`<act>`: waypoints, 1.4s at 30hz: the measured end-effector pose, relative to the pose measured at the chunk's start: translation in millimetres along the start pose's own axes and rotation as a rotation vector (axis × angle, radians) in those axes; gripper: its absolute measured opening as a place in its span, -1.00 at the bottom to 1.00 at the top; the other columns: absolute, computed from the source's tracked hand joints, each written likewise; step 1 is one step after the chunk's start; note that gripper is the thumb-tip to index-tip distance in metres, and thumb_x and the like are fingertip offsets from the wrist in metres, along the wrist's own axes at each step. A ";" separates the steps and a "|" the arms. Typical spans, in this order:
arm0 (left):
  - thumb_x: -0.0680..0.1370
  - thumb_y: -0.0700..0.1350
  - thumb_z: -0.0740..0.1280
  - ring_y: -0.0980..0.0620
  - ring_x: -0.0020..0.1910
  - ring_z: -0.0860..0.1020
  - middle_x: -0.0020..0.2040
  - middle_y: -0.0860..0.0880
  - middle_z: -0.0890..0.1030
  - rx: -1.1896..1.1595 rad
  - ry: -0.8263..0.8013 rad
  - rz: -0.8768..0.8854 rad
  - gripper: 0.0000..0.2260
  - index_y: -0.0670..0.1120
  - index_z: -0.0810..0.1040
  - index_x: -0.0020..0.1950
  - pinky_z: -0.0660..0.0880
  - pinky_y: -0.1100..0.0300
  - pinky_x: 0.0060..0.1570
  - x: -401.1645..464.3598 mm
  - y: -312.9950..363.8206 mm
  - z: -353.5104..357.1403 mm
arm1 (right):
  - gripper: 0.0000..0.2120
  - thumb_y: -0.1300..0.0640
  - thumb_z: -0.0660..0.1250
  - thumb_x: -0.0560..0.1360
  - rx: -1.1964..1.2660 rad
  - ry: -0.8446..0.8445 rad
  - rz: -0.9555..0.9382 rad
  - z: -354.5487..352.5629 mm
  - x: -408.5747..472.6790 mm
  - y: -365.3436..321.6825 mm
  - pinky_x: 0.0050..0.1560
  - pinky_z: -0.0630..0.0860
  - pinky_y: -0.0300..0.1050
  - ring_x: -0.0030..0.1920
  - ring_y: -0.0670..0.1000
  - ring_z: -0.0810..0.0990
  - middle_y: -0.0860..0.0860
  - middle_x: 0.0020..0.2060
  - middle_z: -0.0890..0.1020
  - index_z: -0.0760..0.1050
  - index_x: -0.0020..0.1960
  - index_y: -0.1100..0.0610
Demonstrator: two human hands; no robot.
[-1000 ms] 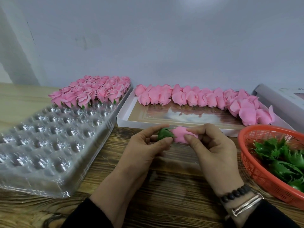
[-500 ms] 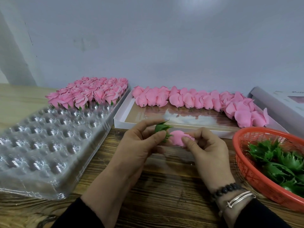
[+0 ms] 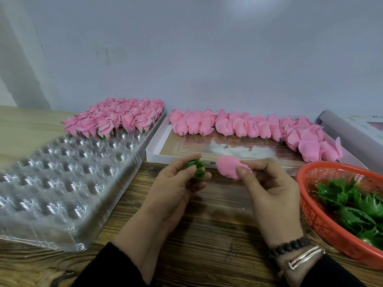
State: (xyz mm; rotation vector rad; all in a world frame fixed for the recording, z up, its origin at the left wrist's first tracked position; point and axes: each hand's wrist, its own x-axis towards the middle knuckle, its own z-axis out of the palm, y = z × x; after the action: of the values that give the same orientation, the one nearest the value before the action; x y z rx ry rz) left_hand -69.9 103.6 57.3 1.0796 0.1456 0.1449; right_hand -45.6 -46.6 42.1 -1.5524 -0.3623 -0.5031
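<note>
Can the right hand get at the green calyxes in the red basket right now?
Probably yes: the red basket sits open-topped beside the right hand, nothing between it and the green calyxes. But its fingers pinch a pink rose head, so picking would be awkward.

Soft even daylight, faint shadows, glare on plastic tray (image 3: 62,183), wide-angle edge bending

left hand (image 3: 176,183) pinches green calyx (image 3: 198,168); right hand (image 3: 269,187) holds pink rose head (image 3: 228,166)
</note>
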 end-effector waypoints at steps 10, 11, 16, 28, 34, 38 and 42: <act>0.56 -0.37 0.11 -0.02 -0.18 0.65 -0.10 -0.20 0.66 -0.135 -0.024 -0.091 -0.78 -0.31 0.52 0.07 0.60 0.14 -0.10 4.8 -11.5 2.1 | -0.69 0.33 0.44 0.36 -0.109 -0.135 -0.143 7.4 -6.7 -2.2 -0.16 0.52 -0.18 -0.21 0.01 0.57 0.02 -0.26 0.61 0.53 -0.18 -0.10; 0.56 -0.37 0.11 -0.03 -0.17 0.65 -0.08 -0.22 0.65 -0.138 -0.020 -0.093 -0.78 -0.32 0.51 0.09 0.61 0.14 -0.09 4.6 -11.9 2.3 | -0.68 0.33 0.45 0.37 -0.134 -0.138 -0.163 7.1 -6.7 -2.0 -0.17 0.50 -0.24 -0.21 -0.03 0.56 0.01 -0.26 0.60 0.52 -0.18 -0.10; 0.56 -0.37 0.10 -0.03 -0.07 0.62 0.04 -0.25 0.59 0.033 -0.010 -0.038 -0.76 -0.22 0.53 0.05 0.60 0.20 -0.07 1.8 -12.2 5.3 | -0.73 0.32 0.45 0.36 -0.249 -0.164 -0.236 7.2 -5.8 -0.8 -0.17 0.42 -0.44 -0.18 -0.17 0.52 -0.11 -0.24 0.55 0.52 -0.17 -0.04; 0.45 -0.31 0.22 -0.05 0.03 0.57 0.03 -0.19 0.62 0.164 -0.207 0.050 -0.72 -0.07 0.59 0.05 0.48 0.03 0.17 -12.1 -19.3 17.9 | -0.97 0.23 0.38 0.37 -0.412 -0.125 -0.383 6.9 -4.7 -0.9 -0.16 0.42 -0.43 -0.21 -0.18 0.49 -0.04 -0.27 0.54 0.58 -0.19 0.19; 0.37 -0.32 0.34 0.09 -0.13 0.54 -0.06 -0.04 0.57 0.723 -0.237 0.186 -0.52 0.16 0.42 0.14 0.53 0.19 -0.02 -5.0 -9.4 0.8 | -0.95 0.25 0.36 0.37 -0.402 -0.165 -0.386 6.3 -4.1 -2.7 -0.15 0.43 -0.38 -0.19 -0.15 0.50 -0.01 -0.24 0.57 0.58 -0.17 0.19; 0.38 -0.15 0.43 0.09 -0.08 0.50 -0.03 0.01 0.53 1.119 -0.083 0.318 -0.67 0.08 0.41 0.05 0.47 0.21 -0.09 -4.1 -7.6 -2.5 | -0.96 0.24 0.37 0.40 -0.363 -0.291 -0.433 9.3 -8.9 -5.5 -0.09 0.48 -0.31 -0.13 -0.13 0.54 0.00 -0.18 0.60 0.59 -0.15 0.18; 0.38 -0.21 0.39 0.17 -0.32 0.44 -0.30 0.07 0.52 1.128 -0.120 0.341 -0.80 0.02 0.39 -0.25 0.37 0.32 -0.31 -7.4 -8.9 2.6 | -0.94 0.20 0.35 0.46 -0.323 -0.402 -0.469 12.0 -10.1 -9.5 -0.07 0.52 -0.16 -0.09 -0.04 0.60 -0.01 -0.17 0.60 0.59 -0.16 0.17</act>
State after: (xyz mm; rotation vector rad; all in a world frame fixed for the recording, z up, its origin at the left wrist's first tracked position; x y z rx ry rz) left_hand -76.3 95.8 50.9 2.2334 -0.0914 0.3213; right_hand -58.1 -33.4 44.9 -1.8913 -1.0096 -0.6306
